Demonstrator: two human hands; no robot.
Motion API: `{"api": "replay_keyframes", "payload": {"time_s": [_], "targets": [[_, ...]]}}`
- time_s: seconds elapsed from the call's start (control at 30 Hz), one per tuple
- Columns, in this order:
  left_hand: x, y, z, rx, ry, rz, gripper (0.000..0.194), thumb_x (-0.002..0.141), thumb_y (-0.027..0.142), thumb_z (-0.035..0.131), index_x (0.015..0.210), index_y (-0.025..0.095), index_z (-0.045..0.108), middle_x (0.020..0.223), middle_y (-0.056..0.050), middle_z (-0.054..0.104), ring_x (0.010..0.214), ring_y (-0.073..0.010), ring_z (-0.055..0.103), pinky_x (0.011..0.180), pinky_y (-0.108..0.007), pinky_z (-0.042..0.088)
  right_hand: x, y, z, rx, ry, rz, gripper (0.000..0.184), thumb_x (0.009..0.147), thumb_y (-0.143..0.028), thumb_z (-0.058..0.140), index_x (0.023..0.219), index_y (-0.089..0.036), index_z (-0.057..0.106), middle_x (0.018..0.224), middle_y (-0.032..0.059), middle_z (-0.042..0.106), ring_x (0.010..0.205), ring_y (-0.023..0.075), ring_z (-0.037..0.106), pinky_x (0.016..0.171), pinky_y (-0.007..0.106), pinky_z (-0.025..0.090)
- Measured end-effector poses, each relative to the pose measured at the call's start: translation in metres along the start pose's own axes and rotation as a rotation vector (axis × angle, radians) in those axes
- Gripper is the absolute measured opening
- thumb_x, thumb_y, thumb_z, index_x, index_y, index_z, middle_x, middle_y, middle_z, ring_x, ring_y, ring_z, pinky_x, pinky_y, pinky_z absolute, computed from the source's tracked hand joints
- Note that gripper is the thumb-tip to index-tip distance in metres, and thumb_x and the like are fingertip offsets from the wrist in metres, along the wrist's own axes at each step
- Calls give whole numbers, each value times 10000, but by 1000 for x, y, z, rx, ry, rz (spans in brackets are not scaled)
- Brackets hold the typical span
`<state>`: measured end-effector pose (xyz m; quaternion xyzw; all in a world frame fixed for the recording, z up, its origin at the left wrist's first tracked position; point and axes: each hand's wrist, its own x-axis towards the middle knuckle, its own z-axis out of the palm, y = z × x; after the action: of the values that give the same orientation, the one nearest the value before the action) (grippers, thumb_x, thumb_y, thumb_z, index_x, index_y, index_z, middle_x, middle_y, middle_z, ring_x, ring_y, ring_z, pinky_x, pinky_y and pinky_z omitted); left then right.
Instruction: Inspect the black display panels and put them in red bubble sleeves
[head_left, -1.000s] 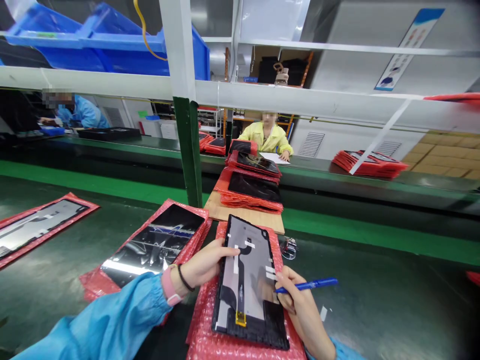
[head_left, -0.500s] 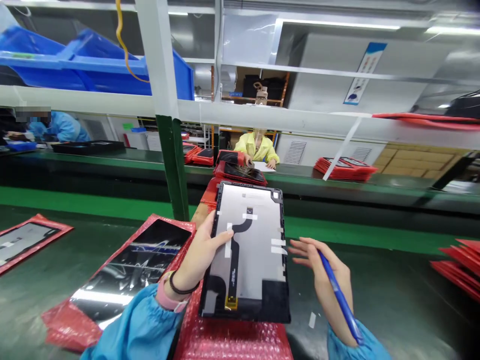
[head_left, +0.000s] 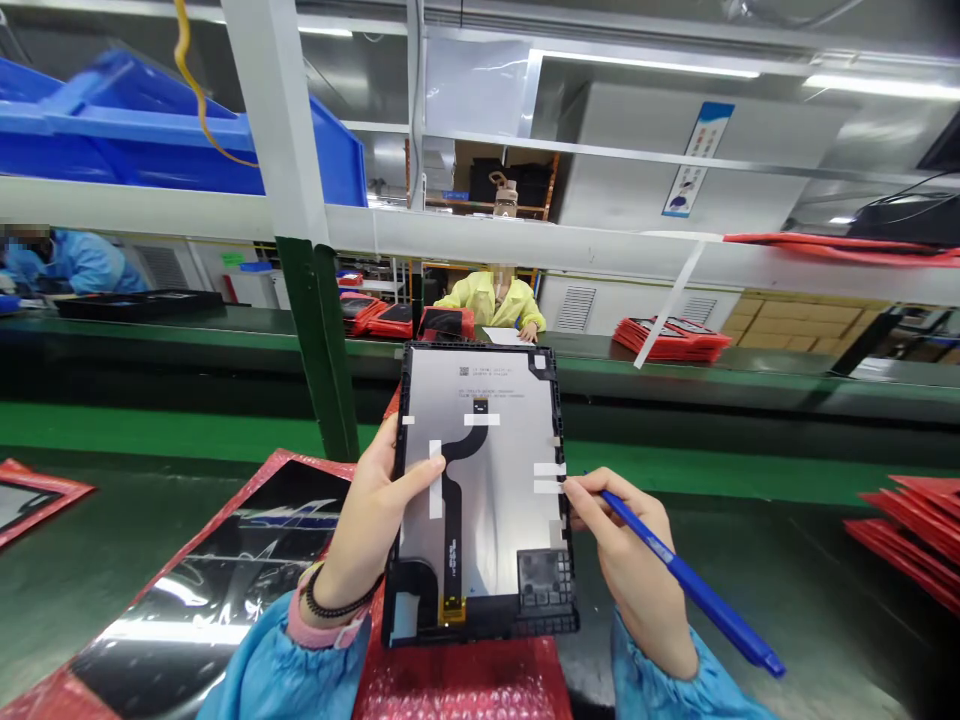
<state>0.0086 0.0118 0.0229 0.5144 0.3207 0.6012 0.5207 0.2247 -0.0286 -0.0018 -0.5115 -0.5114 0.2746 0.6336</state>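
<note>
My left hand [head_left: 382, 510] grips the left edge of a tablet screen panel [head_left: 502, 510], thumb across its silvery back. A black ribbon cable [head_left: 452, 535] runs down that back, with white tape strips stuck near it and at the right edge. My right hand [head_left: 630, 550] has a blue pen [head_left: 697, 590] tucked in it, the pen's long end pointing down to the right. Its thumb and fingertips touch the panel's right edge beside two tape strips. Beneath the panel is a red bubble-wrap bag [head_left: 465, 685]. Left of it a glossy black screen [head_left: 225, 580] rests on red wrap.
Stacked red bubble bags [head_left: 911, 540] sit at the right. At far left lies another wrapped panel [head_left: 34, 500]. A green post [head_left: 319, 350] rises ahead, below blue bins [head_left: 150, 140]. Across the bench sits a person in yellow [head_left: 491, 300]; another in blue [head_left: 82, 262] is at left.
My right hand has moved left from beside the panel to touch its right edge. The panel has tilted more upright, and the pen has swung outward. The view has shifted slightly.
</note>
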Motion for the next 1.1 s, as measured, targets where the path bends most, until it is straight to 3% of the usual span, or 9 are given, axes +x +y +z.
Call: {"api": "replay_keyframes", "payload": {"time_s": [0.17,0.27,0.4,0.53,0.67,0.77,0.9,1.1], "targets": [[9,-1,-4,-57,1,-22,514,773,248,724,1257,245,553,1216,-27,673,1054,-217,649,864,-266,517,7,2,8,14,13,4,246,793,-389,707,649,-213,615,523,-43,569,498,104,511,506,202,439],[15,-5,-7,-52,4,-19,516,767,243,726,1255,250,559,1218,-21,674,1074,-223,642,896,-279,513,13,5,14,58,25,41,241,772,-363,719,626,-206,609,502,-44,541,488,105,496,497,206,433],[24,-9,-12,-58,-3,-23,481,758,217,719,1220,238,583,1217,-23,677,1115,-244,625,974,-330,483,21,7,19,262,-37,132,230,700,-326,760,584,-192,612,508,-36,550,476,98,496,453,193,392],[29,-11,-14,-58,3,-22,470,755,207,716,1207,238,592,1227,-20,673,1128,-239,619,975,-322,484,24,7,21,426,-111,223,209,712,-377,734,663,-183,675,571,1,600,517,116,534,461,203,400],[27,-10,-13,-63,-1,-37,558,733,220,738,1264,235,568,1197,-37,689,1093,-253,639,933,-328,510,22,11,20,362,-47,224,241,656,-370,793,812,-203,717,620,-10,616,529,114,508,477,217,417],[25,-9,-13,-69,-13,-36,565,737,215,733,1275,242,560,1183,-31,696,1088,-249,641,914,-315,516,20,13,19,316,-81,171,245,660,-345,800,843,-209,711,609,-24,607,530,100,466,501,212,407],[23,-9,-13,-28,-30,-23,481,760,201,716,1220,245,584,1195,-15,688,1086,-233,640,950,-306,487,17,11,18,152,-105,86,151,732,-318,736,775,-195,661,550,-41,530,513,93,398,469,213,330],[18,-7,-12,67,-33,7,448,779,266,723,1207,252,591,1168,-17,693,1075,-236,641,944,-305,475,15,6,24,-79,-63,5,158,757,-285,638,674,-195,537,517,-73,373,502,87,306,467,230,279]]}}
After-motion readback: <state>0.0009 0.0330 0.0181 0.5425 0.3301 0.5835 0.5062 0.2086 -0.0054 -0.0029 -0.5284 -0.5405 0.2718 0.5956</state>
